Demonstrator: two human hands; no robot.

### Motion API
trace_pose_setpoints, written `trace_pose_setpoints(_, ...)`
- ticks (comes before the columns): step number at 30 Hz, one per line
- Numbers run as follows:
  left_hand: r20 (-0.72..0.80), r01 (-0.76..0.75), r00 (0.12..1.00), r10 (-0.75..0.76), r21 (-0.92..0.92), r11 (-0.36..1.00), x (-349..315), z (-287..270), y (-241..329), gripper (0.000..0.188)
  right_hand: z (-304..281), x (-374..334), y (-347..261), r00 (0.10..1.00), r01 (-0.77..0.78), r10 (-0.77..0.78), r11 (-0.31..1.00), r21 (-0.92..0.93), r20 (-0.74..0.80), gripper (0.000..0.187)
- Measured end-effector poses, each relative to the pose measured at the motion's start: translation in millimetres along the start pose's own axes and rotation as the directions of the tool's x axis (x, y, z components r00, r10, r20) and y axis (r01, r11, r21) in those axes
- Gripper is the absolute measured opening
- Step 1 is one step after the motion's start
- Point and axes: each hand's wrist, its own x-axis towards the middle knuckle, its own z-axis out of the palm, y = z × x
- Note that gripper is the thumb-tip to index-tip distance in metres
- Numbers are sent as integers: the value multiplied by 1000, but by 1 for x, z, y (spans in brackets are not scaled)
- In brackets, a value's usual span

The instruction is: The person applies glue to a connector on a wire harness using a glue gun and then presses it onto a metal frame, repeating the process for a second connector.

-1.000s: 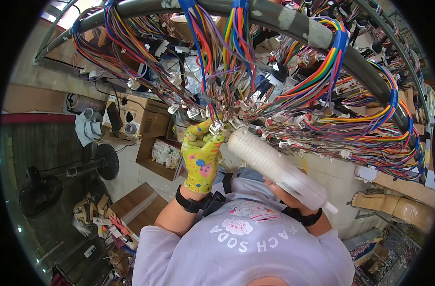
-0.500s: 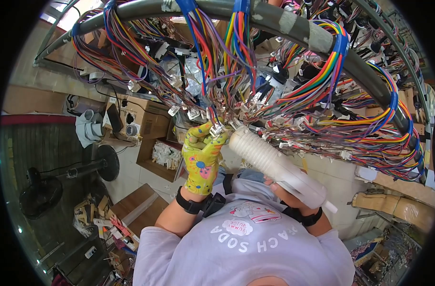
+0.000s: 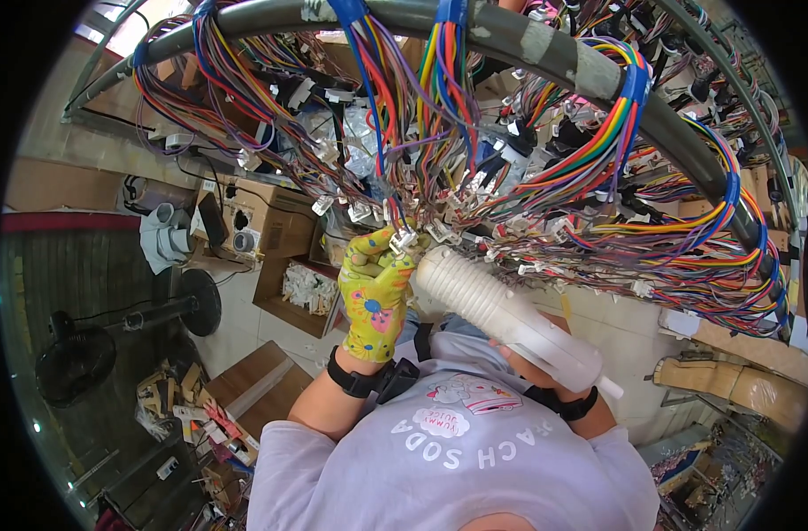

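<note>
My left hand, in a yellow patterned glove, reaches up and pinches a small white connector at the end of hanging coloured wires. My right hand is mostly hidden behind the white ribbed tube-shaped tool that it grips. The tool's ribbed tip sits right beside the gloved fingers and the connector. Black bands circle both wrists. Many more white connectors dangle around the hands.
A curved grey pipe overhead carries the wire bundles, tied on with blue tape. Below at left stand open cardboard boxes, a black floor fan and scattered small parts. More wire looms hang at right.
Both hands stay at the same connector under the wires. The view and the wire bundles have shifted only slightly.
</note>
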Motion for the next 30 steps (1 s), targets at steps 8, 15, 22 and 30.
trace_pose_setpoints(8,-1,10,1000,-10,6,1000,-1,1,3,32,3,-5,18,998,56,-61,991,-123,-34,27)
trace_pose_setpoints(15,-13,4,1000,-4,33,999,0,-1,2,32,-1,-8,25,999,-4,4,1000,-27,-32,45)
trace_pose_setpoints(22,52,73,996,-72,-24,997,2,-4,3,32,5,-6,0,995,-50,49,999,-8,-85,25)
trace_pose_setpoints(30,144,304,951,-275,-245,921,5,-23,-5,36,-3,-8,20,997,71,-71,996,-61,0,44)
